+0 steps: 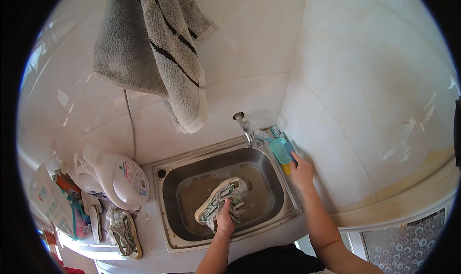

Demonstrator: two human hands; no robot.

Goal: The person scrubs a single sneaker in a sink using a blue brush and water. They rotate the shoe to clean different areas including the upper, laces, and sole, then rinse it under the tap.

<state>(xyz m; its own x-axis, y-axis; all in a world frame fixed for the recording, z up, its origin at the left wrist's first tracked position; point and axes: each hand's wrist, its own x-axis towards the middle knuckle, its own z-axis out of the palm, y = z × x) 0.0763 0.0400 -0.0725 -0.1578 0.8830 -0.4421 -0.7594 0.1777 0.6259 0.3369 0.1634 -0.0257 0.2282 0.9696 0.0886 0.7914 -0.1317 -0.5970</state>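
My left hand (224, 219) grips a grey, white and green lace-up sneaker (222, 198) over the stainless steel sink (169, 216), which holds murky brown water (252, 202). At the sink's right rim, my right hand (301, 169) holds a blue brush (289, 152), whose bristles I cannot make out. The brush is beside a turquoise plastic scoop (279, 151). Two more brushes (275, 130) with white bristles lie behind the scoop in the corner, and something yellow (286, 169) shows under it.
A metal faucet (247, 133) juts from the wall. Left of the sink stand white detergent jugs (126, 180), another sneaker (124, 234), a pair of slippers (94, 216) and a plastic bag (57, 205). A grey towel (144, 50) hangs above. A wall borders the right side.
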